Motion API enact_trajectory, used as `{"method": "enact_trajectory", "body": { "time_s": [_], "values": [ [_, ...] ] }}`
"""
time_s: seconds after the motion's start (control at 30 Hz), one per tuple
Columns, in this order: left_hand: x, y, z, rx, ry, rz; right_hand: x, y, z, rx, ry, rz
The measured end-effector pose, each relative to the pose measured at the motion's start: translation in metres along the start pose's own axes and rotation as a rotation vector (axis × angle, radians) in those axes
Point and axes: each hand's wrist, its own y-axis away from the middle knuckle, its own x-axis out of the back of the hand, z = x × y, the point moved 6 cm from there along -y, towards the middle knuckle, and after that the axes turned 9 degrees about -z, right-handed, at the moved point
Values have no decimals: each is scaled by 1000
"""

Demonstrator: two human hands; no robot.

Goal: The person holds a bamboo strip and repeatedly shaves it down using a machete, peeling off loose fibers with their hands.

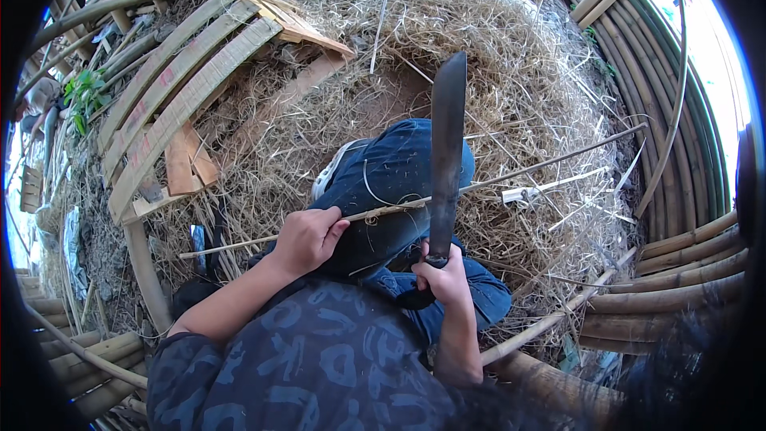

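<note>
My left hand (307,239) is closed round a long thin bamboo strip (550,161), which slants across my raised knee from lower left to upper right. In my right hand (444,275) is the dark handle of a machete. The broad dark machete blade (448,136) points up and away from me, tip at the top. It crosses in front of the strip; whether the edge touches the strip I cannot tell. A thin curled shaving (369,179) stands by the strip over my jeans (399,164).
Dry shavings (511,56) cover the ground ahead and to the right. A slatted wooden pallet (171,104) stands tilted at the left. Stacked bamboo poles (638,112) line the right side, more lie at the lower right (678,299) and lower left. A split white piece (554,185) lies right of my knee.
</note>
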Motion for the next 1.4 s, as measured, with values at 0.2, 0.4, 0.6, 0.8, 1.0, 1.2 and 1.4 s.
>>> {"method": "enact_trajectory", "body": {
  "time_s": [0.2,0.4,0.6,0.8,1.0,1.2,1.4],
  "values": [
    [-2,-1,-4,13,-18,-10,0,-1,-4,-20,225,66],
    [-2,2,-4,29,-24,2,-4,-4,3,-121,-39,-135],
    [-3,0,-3,-3,-63,-12,-7,-4,6,-39,-36,-66],
    [-5,0,-3,-18,-83,9,-2,-4,7,102,266,102],
    [-4,1,-5,1,-72,4,-5,-10,10,-123,-60,-200],
    [-5,1,-3,7,-69,4,-10,-8,10,-141,-62,-213],
    [-4,0,-2,12,-81,0,-6,2,4,24,-77,-14]
  ]
}}
